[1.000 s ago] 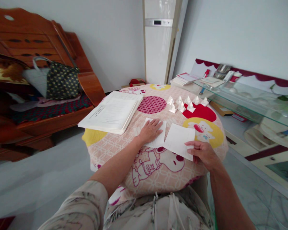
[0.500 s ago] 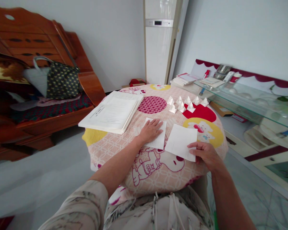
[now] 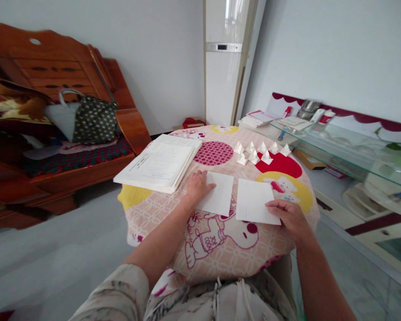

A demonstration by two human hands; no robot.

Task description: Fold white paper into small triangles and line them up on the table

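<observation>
Hands: both down on the round table [image 3: 217, 254], which has a cartoon-print cloth over it.
Left hand [image 3: 198, 186]: palm down, fingers out flat on the left part of the left sheet [image 3: 220, 198]. Pressing on it, gripping nothing.
Right hand [image 3: 287, 216]: fingers curled at the near-right corner of the right sheet [image 3: 254, 200], thumb lying on top of the paper. Can't tell whether any finger is tucked under the edge, since the hand itself hides that.
Sheets: two plain white ones, flat on the cloth, side by side near the front-centre of the table. A narrow strip of cloth shows between them, so no touching and no overlap.
Key relation: the right sheet lies forward and left of the right hand. Contact is at that one corner only, and the rest of the sheet is free.
Long axis: both sheets run roughly away from the body.
Nearer hand: each sheet has its own hand on it. The left hand is well apart from the right sheet, with the left sheet between.
Behind: stack of papers [image 3: 160, 162] far-left on the table, just beyond the left hand. Cluster of small folded paper pieces [image 3: 259, 151] far-right, well apart from both hands.
Room: wooden bench [image 3: 53, 147] with a bag [image 3: 93, 118] to the left, glass shelf [image 3: 341, 142] to the right.
</observation>
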